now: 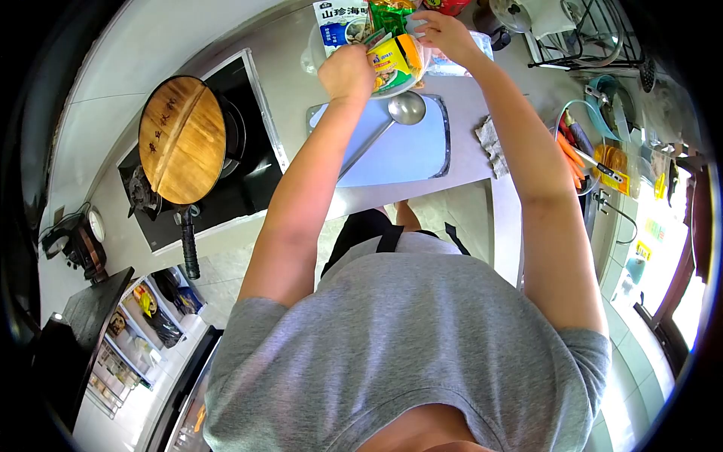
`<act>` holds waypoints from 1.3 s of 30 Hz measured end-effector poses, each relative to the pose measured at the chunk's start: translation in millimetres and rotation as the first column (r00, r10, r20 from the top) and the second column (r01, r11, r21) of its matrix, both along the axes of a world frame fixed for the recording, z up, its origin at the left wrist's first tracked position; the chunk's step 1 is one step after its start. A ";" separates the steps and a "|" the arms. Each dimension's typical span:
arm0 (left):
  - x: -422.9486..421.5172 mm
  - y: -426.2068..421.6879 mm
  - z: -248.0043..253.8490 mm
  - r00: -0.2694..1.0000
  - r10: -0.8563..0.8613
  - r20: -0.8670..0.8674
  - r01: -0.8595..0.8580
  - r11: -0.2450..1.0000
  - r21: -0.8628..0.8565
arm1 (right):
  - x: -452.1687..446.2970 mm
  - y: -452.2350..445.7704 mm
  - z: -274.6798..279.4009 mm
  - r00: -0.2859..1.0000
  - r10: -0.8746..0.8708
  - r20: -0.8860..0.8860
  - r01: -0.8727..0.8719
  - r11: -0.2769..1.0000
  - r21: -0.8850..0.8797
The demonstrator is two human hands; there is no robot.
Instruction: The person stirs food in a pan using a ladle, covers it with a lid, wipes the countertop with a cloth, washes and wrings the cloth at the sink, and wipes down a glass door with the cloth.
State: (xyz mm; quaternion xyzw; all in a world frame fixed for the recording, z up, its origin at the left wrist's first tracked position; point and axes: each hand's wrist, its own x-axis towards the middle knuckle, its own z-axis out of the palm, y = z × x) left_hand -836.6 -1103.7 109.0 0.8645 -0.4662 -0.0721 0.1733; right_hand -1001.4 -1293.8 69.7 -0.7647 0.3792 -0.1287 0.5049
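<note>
At the top of the head view, my left hand [347,73] is closed on the left edge of a yellow and green seasoning packet [388,63]. My right hand [443,34] is spread beside the packets, its fingers apart. A whitish bowl or plate [398,90] lies under the packet. Behind my left hand stands a white and blue packet [340,22], with a green packet [390,15] to its right. Below the bowl, a metal ladle [407,108] rests on a light blue cutting board [413,153].
To the left, a pan with a wooden lid [181,140] sits on the black stove [256,187]. A grey cloth [492,147] lies right of the board. Carrots [570,151] are in a basket by the sink, below a wire dish rack [584,60].
</note>
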 end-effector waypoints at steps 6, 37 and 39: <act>15.9 -0.7 5.4 0.994 0.041 0.100 -0.043 0.999 0.017 | 5.2 28.7 35.2 0.998 0.052 0.031 -0.053 0.998 0.025; 48.8 0.1 2.7 0.950 0.015 0.313 0.024 0.992 -0.121 | 14.1 37.2 75.4 0.824 0.504 -0.259 -0.552 0.818 -0.161; 47.4 -0.7 1.8 0.956 0.027 0.292 0.005 0.994 -0.110 | 12.4 25.0 85.1 0.799 0.563 -0.211 -0.600 0.768 -0.223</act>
